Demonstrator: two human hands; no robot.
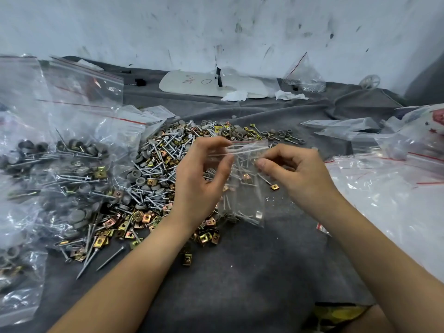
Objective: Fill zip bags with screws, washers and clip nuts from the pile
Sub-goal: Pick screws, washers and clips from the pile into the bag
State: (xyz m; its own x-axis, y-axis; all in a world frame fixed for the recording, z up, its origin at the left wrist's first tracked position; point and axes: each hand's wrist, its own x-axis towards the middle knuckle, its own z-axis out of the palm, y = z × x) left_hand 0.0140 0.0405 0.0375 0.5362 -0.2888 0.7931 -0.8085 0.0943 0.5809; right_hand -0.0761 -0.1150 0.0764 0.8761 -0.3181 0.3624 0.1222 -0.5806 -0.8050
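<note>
Zip bag [242, 179], thin, limp, slippery film, part-filled and bottom-heavy: held just right of the pile [153, 169], left hand [201, 174] and right hand [295, 171] each in narrow pinch grip at its mouth; best taken there.

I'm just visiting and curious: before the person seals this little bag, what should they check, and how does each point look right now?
1. Both hands on the bag: left hand and right hand pinch the small zip bag at its top. Ok.
2. Screws inside: ok.
3. Clip nut inside: ok, one shows.
4. Washers inside: cannot tell.
5. Zip strip clear of parts: cannot tell.
6. More stock in the pile: ok.
</note>
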